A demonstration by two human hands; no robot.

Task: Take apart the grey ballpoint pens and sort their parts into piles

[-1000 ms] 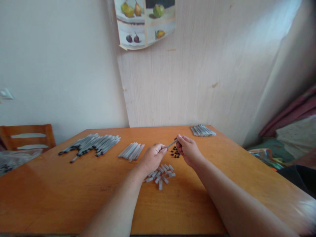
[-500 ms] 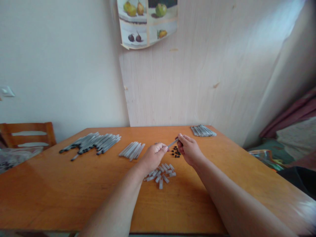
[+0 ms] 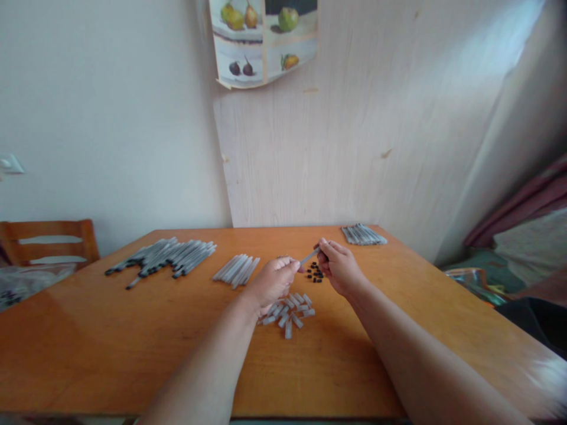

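Both hands meet over the middle of an orange wooden table [image 3: 110, 354]. My left hand [image 3: 273, 281] is closed in a fist round one end of a thin grey pen tube [image 3: 309, 257]. My right hand [image 3: 339, 267] pinches the tube's other end between thumb and fingers. Just below the tube lies a small heap of tiny black caps [image 3: 315, 273]. Several short grey pieces [image 3: 289, 310] lie scattered beneath my left wrist.
A large pile of grey pens with black tips [image 3: 163, 257] lies at the left, a smaller row of grey tubes [image 3: 236, 269] beside it, another bundle [image 3: 363, 234] at the far right corner. A wooden chair [image 3: 48, 239] and a plastic bag [image 3: 26, 282] stand left.
The hands have stayed together on the tube; only the view has shifted slightly.
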